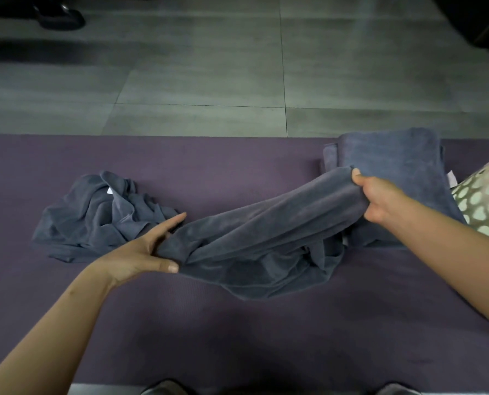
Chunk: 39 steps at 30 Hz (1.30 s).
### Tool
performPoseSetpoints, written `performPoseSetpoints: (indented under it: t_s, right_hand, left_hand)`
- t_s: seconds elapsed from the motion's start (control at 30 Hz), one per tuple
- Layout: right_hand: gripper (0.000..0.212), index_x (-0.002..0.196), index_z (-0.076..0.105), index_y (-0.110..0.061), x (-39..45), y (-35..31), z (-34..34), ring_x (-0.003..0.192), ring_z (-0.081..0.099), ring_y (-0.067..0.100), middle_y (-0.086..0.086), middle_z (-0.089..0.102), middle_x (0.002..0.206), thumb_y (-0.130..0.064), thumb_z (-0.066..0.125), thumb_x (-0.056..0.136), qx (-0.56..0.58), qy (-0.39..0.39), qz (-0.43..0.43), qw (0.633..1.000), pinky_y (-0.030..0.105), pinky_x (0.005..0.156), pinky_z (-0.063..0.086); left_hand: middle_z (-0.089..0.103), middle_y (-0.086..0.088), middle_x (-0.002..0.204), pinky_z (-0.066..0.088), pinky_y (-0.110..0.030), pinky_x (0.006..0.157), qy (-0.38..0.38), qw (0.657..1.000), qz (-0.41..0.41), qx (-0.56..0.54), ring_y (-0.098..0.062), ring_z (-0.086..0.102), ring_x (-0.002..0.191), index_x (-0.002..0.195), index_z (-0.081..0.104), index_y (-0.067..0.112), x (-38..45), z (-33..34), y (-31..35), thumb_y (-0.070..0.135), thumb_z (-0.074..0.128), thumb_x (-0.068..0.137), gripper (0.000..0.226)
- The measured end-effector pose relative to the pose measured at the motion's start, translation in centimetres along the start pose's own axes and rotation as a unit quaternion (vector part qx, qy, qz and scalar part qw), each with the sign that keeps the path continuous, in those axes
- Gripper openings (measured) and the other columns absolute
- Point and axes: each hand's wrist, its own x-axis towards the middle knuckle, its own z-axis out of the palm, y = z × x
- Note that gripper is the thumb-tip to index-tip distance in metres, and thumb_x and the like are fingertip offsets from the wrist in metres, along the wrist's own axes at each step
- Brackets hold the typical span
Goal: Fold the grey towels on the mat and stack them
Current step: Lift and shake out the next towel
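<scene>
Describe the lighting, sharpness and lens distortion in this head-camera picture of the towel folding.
Head view: dim, even light with soft shadows and no glare; the held towel and both hands, left hand and right hand, look slightly soft; the wide lens bows the mat edge and the floor tile lines; the corners darken.

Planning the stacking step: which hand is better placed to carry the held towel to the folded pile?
Right, probably. The right hand grips the held towel beside the folded pile; the left hand is nearer the crumpled towel.

Both bare forearms reaching forward, left hand point(140, 252) pinching with thumb, fingers extended, right hand point(380, 198) gripping, fingers curled
</scene>
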Motion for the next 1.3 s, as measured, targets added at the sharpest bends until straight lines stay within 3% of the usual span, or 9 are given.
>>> performPoseSetpoints:
  t_s: [0.17, 0.3, 0.43, 0.57, 0.7, 0.9, 1.03, 1.17, 1.3]
  right_hand:
    - [0.033, 0.111, 0.059, -0.012, 0.5, 0.0, 0.0, 0.082, 0.060, 0.015, 0.005, 0.062, 0.112, -0.037, 0.060, 0.089, -0.006, 0.001, 0.004, 1.000, 0.026, 0.062, 0.047]
    - [0.041, 0.117, 0.059, -0.011, 0.9, 0.5, 0.0, 0.097, 0.061, 0.020, 0.005, 0.063, 0.117, -0.040, 0.061, 0.087, -0.022, 0.001, 0.015, 1.000, 0.030, 0.073, 0.048]
    - [0.048, 0.123, 0.056, -0.010, 1.1, 0.7, -0.1, 0.100, 0.060, 0.020, 0.005, 0.062, 0.118, -0.041, 0.062, 0.087, -0.030, 0.003, 0.022, 0.999, 0.031, 0.078, 0.046]
    - [0.029, 0.103, 0.062, -0.013, 0.8, 0.8, 0.0, 0.088, 0.061, 0.017, 0.004, 0.064, 0.105, -0.038, 0.060, 0.089, -0.036, -0.018, 0.025, 0.999, 0.028, 0.069, 0.048]
    - [0.019, 0.086, 0.059, -0.018, 0.5, 0.8, 0.6, 0.079, 0.058, 0.010, -0.002, 0.062, 0.091, -0.037, 0.056, 0.091, -0.039, -0.050, 0.010, 0.998, 0.026, 0.071, 0.045]
    - [0.023, 0.076, 0.054, -0.022, 1.1, -1.0, 2.1, 0.055, 0.050, 0.004, -0.011, 0.058, 0.064, -0.030, 0.049, 0.096, -0.106, -0.061, -0.112, 0.986, 0.017, 0.046, 0.035]
    - [0.022, 0.076, 0.052, -0.020, 0.3, -3.6, 4.0, 0.038, 0.046, 0.003, -0.005, 0.050, 0.066, -0.025, 0.048, 0.097, -0.012, -0.089, -0.151, 0.984, 0.013, 0.033, 0.030]
    - [0.020, 0.077, 0.066, -0.016, -1.0, -5.1, 4.6, 0.069, 0.071, 0.011, -0.002, 0.073, 0.074, -0.024, 0.053, 0.089, 0.202, -0.195, -0.144, 0.949, 0.022, 0.066, 0.058]
    - [0.044, 0.081, 0.072, -0.015, -2.4, -2.3, 2.2, 0.083, 0.071, 0.014, 0.001, 0.074, 0.086, -0.044, 0.080, 0.049, 0.131, -0.273, -0.130, 0.944, 0.025, 0.068, 0.057]
  left_hand:
    - [0.034, 0.015, 0.137, 0.030, -0.027, 0.108, 0.035, 0.989, -0.012, 0.145, -0.002, 0.035, 0.128, 0.125, 0.036, 0.069, 0.0, -0.3, 0.9, 0.051, 0.089, 0.044, 0.099]
    - [0.050, 0.019, 0.130, 0.033, -0.021, 0.105, 0.090, 0.983, 0.023, 0.156, 0.007, 0.043, 0.122, 0.113, 0.052, 0.067, 0.1, -0.4, 0.4, 0.038, 0.076, 0.073, 0.055]
    - [0.060, 0.021, 0.126, 0.036, -0.025, 0.106, 0.087, 0.995, 0.008, 0.055, 0.003, 0.050, 0.122, 0.113, 0.063, 0.051, -0.3, -0.6, -0.6, 0.075, 0.073, 0.051, 0.067]
    - [0.069, -0.004, 0.115, 0.052, -0.022, 0.086, 0.154, 0.978, 0.036, -0.136, -0.013, 0.064, 0.108, 0.101, 0.076, 0.024, 0.0, 0.0, -0.8, 0.062, 0.080, 0.056, 0.060]
    - [0.067, -0.009, 0.115, 0.049, -0.037, 0.092, 0.292, 0.934, 0.005, -0.206, -0.020, 0.064, 0.103, 0.103, 0.066, 0.013, 0.7, -0.6, -0.4, 0.032, 0.050, 0.096, 0.026]
    - [0.046, -0.002, 0.066, 0.039, -0.017, 0.038, 0.463, 0.866, -0.044, -0.185, -0.001, 0.046, 0.035, 0.080, 0.054, 0.016, 2.7, -4.8, 3.0, 0.039, 0.050, 0.096, 0.029]
    - [0.057, -0.005, 0.107, 0.056, -0.023, 0.076, 0.434, 0.826, 0.105, -0.344, -0.012, 0.065, 0.087, 0.128, 0.045, 0.007, 3.9, -7.5, 7.8, 0.033, 0.043, 0.101, 0.038]
    - [0.068, -0.006, 0.102, 0.052, -0.031, 0.091, 0.412, 0.783, 0.246, -0.395, -0.017, 0.065, 0.100, 0.107, 0.054, 0.008, 2.7, -8.5, 10.4, 0.027, 0.042, 0.101, 0.023]
    - [0.074, 0.002, 0.090, 0.048, -0.033, 0.095, 0.364, 0.850, 0.193, -0.329, -0.015, 0.064, 0.105, 0.086, 0.070, 0.014, 0.0, -6.3, 6.6, 0.032, 0.036, 0.101, 0.041]
